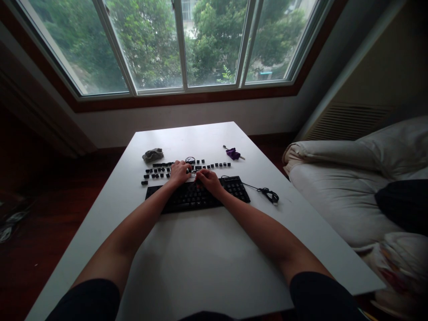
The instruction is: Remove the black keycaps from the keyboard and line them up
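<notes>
A black keyboard (197, 196) lies on the white table in front of me, partly covered by my hands and forearms. Above its back edge, my left hand (180, 172) has its fingers curled together at a small dark piece that I cannot make out. My right hand (207, 178) is close beside it, thumb and fingers pinched over the keyboard's upper middle. What the pinch holds is too small to name; a thin pale loop (193, 174) shows between the two hands. Loose black keycaps (160, 170) stand in rows behind the keyboard, some hidden by my left hand.
A crumpled grey cloth (153, 154) lies at the table's back left. Toward the back right is a purple cloth (233, 154) with a thin stick. The coiled cable (268, 195) rests right of the keyboard. A pale sofa (334, 191) stands beside the white table (200, 258).
</notes>
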The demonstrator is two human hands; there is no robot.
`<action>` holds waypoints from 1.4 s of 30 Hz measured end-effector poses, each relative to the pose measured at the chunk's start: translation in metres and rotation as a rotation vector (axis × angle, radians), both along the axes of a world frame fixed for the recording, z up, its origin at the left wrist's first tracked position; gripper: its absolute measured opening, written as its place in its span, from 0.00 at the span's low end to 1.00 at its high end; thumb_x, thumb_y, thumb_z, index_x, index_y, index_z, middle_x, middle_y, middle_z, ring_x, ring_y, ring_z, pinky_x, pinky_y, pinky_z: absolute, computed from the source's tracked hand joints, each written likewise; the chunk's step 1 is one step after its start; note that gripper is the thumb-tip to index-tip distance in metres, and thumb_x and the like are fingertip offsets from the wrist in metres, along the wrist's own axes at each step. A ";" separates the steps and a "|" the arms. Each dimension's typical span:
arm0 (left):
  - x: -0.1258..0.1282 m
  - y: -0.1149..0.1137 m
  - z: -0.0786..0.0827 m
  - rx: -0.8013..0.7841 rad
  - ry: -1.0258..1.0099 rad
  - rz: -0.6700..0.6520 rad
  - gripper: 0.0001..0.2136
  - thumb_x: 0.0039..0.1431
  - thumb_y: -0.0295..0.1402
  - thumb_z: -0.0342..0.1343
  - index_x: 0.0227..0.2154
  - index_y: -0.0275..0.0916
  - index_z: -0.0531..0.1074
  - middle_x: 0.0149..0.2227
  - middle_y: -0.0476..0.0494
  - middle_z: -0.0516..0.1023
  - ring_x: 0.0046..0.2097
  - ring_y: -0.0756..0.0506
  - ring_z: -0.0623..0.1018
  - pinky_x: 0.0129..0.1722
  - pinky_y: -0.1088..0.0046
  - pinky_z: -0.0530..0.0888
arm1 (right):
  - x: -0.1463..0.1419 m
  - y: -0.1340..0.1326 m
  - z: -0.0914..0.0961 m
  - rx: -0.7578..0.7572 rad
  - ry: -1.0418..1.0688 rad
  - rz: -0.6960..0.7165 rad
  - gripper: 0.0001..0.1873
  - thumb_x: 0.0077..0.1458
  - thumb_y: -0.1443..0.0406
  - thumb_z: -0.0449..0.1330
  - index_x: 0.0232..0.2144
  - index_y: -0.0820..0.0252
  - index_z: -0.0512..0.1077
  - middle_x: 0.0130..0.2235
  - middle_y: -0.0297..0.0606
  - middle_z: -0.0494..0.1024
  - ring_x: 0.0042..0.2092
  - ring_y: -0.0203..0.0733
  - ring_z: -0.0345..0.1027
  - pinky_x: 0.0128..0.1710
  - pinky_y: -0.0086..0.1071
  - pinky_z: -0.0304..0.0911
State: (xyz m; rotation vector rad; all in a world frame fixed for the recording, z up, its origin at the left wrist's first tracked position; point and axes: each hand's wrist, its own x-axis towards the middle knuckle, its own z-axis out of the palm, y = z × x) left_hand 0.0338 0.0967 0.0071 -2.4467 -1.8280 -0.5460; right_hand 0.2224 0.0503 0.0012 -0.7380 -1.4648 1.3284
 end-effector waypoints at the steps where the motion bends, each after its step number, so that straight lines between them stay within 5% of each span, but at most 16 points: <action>1: 0.000 0.000 0.001 0.004 0.008 -0.002 0.10 0.54 0.36 0.60 0.40 0.46 0.78 0.44 0.41 0.75 0.52 0.35 0.67 0.52 0.56 0.64 | 0.000 0.000 0.000 -0.002 -0.001 -0.001 0.20 0.56 0.48 0.61 0.30 0.59 0.70 0.27 0.33 0.76 0.22 0.36 0.70 0.20 0.29 0.62; 24: -0.002 -0.013 0.013 0.032 0.022 0.014 0.10 0.57 0.37 0.58 0.42 0.46 0.77 0.44 0.40 0.75 0.51 0.35 0.68 0.51 0.56 0.65 | 0.001 -0.002 0.005 -0.029 -0.032 -0.026 0.23 0.56 0.44 0.58 0.31 0.59 0.69 0.29 0.34 0.77 0.21 0.35 0.69 0.16 0.26 0.57; 35: -0.038 -0.082 0.014 -0.003 -0.083 -0.017 0.10 0.62 0.38 0.54 0.42 0.45 0.78 0.46 0.42 0.76 0.51 0.38 0.70 0.54 0.58 0.66 | -0.007 0.003 -0.002 0.074 0.052 -0.091 0.21 0.51 0.51 0.66 0.39 0.57 0.67 0.33 0.33 0.75 0.32 0.39 0.75 0.27 0.29 0.69; 42: -0.030 -0.121 0.014 -0.047 -0.098 -0.175 0.17 0.61 0.45 0.56 0.49 0.45 0.74 0.53 0.41 0.74 0.55 0.38 0.70 0.56 0.57 0.67 | -0.008 -0.005 0.006 0.094 0.032 -0.110 0.27 0.52 0.54 0.64 0.50 0.55 0.62 0.38 0.36 0.78 0.36 0.40 0.75 0.33 0.32 0.70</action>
